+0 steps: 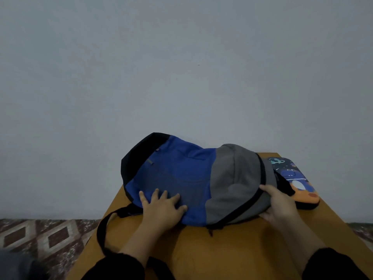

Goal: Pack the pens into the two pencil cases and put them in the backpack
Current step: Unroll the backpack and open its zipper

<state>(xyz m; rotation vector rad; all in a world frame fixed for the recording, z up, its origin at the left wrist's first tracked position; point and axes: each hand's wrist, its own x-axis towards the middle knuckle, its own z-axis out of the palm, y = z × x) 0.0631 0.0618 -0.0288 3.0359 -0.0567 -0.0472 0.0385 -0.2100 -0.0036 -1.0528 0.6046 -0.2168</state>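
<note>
A blue, grey and black fabric backpack (191,178) is lying on its side across the orange-brown wooden worktop (232,255), its black strap (101,229) trailing off the near left edge. The left hand (161,209) is pressing flat on the blue panel with fingers spread and straight, so its grip is taking hold of nothing. The right hand (280,205) is curling round the grey end of the backpack beside the black zip line (244,207); whether the fingers are pinching a zip pull cannot be told.

One soft pencil case printed with dark-blue space cartoons and an orange end (296,178) is lying on the worktop just behind the right hand, touching the backpack and plainly outside it. Whether pens are in it cannot be seen. No loose pens and no second case are showing; they may be inside the backpack or out of view.

By this reading, at least one case is waiting to go in, and the person is probably working the backpack's opening.
</note>
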